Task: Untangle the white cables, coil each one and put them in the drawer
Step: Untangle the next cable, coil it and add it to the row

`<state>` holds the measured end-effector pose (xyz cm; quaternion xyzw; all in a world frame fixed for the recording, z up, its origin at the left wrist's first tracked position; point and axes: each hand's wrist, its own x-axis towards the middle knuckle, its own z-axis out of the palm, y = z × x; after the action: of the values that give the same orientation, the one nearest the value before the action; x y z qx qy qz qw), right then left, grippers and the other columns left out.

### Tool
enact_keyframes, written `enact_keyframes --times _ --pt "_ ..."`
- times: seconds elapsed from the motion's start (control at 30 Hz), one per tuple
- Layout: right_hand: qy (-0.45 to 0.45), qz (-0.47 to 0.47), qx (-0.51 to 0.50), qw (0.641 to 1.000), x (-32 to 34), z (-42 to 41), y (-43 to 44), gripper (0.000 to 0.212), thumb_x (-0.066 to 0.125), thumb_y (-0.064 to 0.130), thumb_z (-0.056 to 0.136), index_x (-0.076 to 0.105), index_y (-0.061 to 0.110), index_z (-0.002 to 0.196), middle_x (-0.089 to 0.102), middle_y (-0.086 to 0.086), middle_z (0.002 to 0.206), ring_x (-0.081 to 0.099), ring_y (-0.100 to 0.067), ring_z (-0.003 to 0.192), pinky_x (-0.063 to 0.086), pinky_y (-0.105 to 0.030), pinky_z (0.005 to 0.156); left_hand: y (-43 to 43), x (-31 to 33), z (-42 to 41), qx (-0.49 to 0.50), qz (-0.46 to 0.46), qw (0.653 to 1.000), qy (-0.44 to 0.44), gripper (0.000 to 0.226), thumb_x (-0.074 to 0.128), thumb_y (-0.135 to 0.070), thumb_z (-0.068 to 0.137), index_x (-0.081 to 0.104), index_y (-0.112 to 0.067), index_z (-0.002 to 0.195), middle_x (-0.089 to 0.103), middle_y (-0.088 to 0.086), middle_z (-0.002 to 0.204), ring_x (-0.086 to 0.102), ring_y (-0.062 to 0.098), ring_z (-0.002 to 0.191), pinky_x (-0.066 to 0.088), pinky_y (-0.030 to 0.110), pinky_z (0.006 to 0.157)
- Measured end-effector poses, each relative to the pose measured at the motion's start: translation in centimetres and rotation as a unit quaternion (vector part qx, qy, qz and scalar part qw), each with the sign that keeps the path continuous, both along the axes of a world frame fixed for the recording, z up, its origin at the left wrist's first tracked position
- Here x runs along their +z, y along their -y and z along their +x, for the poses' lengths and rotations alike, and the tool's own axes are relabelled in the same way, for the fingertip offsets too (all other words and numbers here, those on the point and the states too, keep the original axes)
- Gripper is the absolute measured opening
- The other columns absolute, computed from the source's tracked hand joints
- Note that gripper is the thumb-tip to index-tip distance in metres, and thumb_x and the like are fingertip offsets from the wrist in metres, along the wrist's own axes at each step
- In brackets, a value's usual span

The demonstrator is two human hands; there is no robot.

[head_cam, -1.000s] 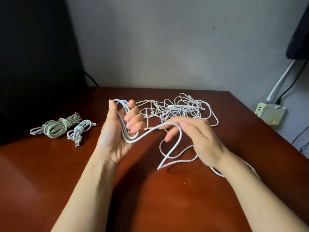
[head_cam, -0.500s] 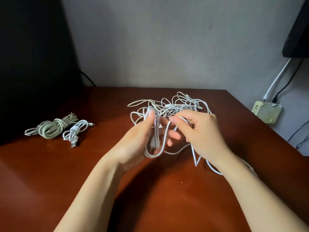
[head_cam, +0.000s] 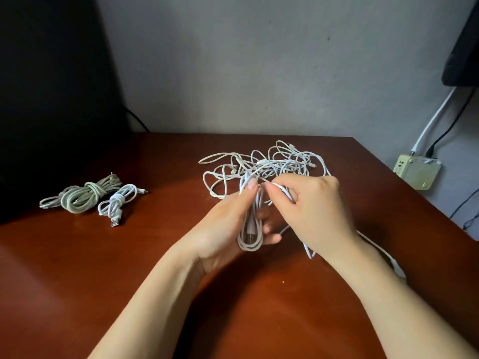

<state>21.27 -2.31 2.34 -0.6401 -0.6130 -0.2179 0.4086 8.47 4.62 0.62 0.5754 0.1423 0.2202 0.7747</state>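
Observation:
A tangle of white cables (head_cam: 269,164) lies on the brown table (head_cam: 155,268) just beyond my hands. My left hand (head_cam: 225,224) holds a coil of white cable (head_cam: 250,229) in several long loops, thumb pressed on its top. My right hand (head_cam: 313,211) pinches a strand of the same cable (head_cam: 281,189) beside the left thumb. A loose length of it hangs below my right wrist and trails off along my right forearm. Two tied coils lie at the left: a greenish-white one (head_cam: 83,196) and a small white one with a USB plug (head_cam: 118,203). No drawer is in view.
A grey wall stands behind the table. A dark panel (head_cam: 51,86) fills the left side. Off the table's right edge, a pale adapter box (head_cam: 417,172) sits by the wall with white and black leads running up from it.
My left hand turned and moved right, now gripping the loops upright. My right hand rose from a low, stretched strand to pinch the cable at the top of the coil.

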Motion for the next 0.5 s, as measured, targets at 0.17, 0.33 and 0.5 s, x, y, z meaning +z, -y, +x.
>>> enact_keyframes --times 0.17,0.33,0.5 --pt "-0.075 -0.064 -0.005 0.995 -0.3 -0.5 -0.2 0.034 0.046 0.044 0.087 0.064 0.02 0.072 0.053 0.001 0.049 0.049 -0.024 0.05 0.045 -0.035 0.052 0.3 0.6 0.1 0.032 -0.054 0.997 0.041 0.037 0.041 -0.05 0.084 0.05 -0.013 0.082 0.033 -0.003 0.062 0.03 0.007 0.046 0.03 0.018 0.043" --pt "-0.295 -0.162 0.153 0.929 -0.4 -1.2 -0.3 0.008 0.059 0.027 0.091 0.059 0.023 0.084 0.065 0.001 0.059 0.061 -0.012 0.055 0.051 -0.03 0.065 -1.1 1.2 -0.3 0.133 -0.134 0.974 0.125 0.039 0.04 -0.052 0.084 0.046 -0.013 0.088 0.029 -0.005 0.06 0.025 0.005 0.044 0.027 0.016 0.04" --pt "-0.229 -0.145 0.186 0.944 -1.2 -2.6 -0.2 0.039 0.058 0.013 0.092 0.056 0.021 0.13 0.065 0.013 0.069 0.058 -0.002 0.052 0.05 -0.02 0.064 -2.4 0.7 -0.6 0.221 -0.086 0.967 0.092 0.042 0.029 -0.052 0.098 0.046 -0.015 0.089 0.031 -0.003 0.061 0.03 0.007 0.045 0.03 0.019 0.043"
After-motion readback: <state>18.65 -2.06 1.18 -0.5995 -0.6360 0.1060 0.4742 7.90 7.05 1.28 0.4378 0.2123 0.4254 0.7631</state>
